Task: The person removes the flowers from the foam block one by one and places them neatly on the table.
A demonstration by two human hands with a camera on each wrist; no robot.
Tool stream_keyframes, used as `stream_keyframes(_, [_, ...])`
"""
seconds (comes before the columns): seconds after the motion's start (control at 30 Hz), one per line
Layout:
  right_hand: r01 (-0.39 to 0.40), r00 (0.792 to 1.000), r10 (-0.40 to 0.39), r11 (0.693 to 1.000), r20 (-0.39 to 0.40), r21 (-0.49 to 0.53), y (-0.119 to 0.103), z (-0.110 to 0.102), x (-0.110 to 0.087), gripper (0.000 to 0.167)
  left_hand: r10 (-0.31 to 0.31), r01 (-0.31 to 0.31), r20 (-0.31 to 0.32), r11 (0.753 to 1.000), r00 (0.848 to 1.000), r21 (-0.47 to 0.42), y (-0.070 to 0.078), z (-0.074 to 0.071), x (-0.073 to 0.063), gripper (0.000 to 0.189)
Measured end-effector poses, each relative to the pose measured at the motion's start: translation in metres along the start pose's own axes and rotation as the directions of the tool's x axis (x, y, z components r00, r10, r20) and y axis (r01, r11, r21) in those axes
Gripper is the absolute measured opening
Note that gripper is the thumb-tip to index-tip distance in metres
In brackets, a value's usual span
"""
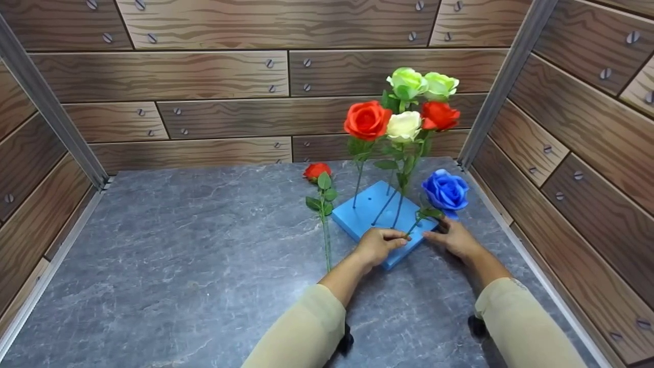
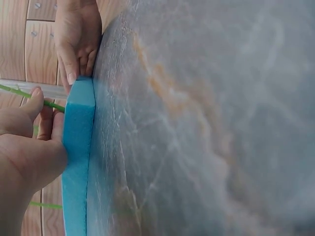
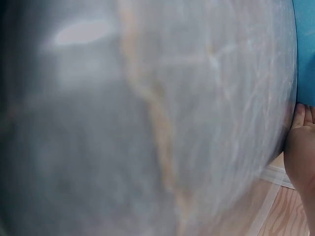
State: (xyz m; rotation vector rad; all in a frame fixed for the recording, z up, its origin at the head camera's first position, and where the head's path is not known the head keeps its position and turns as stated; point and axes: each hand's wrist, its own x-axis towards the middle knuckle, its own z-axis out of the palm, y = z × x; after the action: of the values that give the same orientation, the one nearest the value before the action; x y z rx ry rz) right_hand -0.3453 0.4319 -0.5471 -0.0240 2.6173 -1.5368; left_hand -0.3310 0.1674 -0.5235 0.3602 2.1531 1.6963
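My left hand (image 1: 379, 245) pinches the green stem of a blue rose (image 1: 445, 190) between thumb and fingers, low over a light blue foam block (image 1: 378, 191). The rose leans to the right, its bloom beyond the block's right corner. In the left wrist view the stem (image 2: 53, 104) runs to the block's upper face; whether its end is inside cannot be seen. My right hand (image 1: 457, 239) holds the block's right corner, thumb and fingers around it. Two red roses, a cream rose (image 1: 404, 127) and two pale green roses (image 1: 407, 82) stand upright in the block.
One red rose (image 1: 318, 172) lies on the grey marbled table (image 1: 204, 255), left of the block, its stem toward me. Wood-patterned walls (image 1: 204, 76) with metal corner posts enclose the back and sides. The right wall stands close to my right arm.
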Motion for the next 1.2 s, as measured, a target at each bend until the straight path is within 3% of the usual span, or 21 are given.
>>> stream_keyframes(0.37, [0.038,0.999,-0.038,0.999,0.002,0.01,-0.0007,0.0007,0.0002,0.078,0.021,-0.02,0.005,0.993,1.0,-0.119,-0.0045,0.0019,0.0037,0.021])
stream_keyframes(0.7, [0.045,0.999,-0.045,0.999,-0.005,-0.015,-0.0017,0.0006,-0.0011,0.079,0.007,-0.006,0.008,0.993,1.0,-0.121,-0.0028,0.0027,0.0015,0.022])
stream_keyframes(1.2, [0.054,0.998,-0.055,0.998,-0.019,-0.016,-0.0015,0.0024,-0.0018,0.079,0.056,-0.057,-0.013,0.991,0.998,-0.12,-0.0052,0.004,0.0013,0.022])
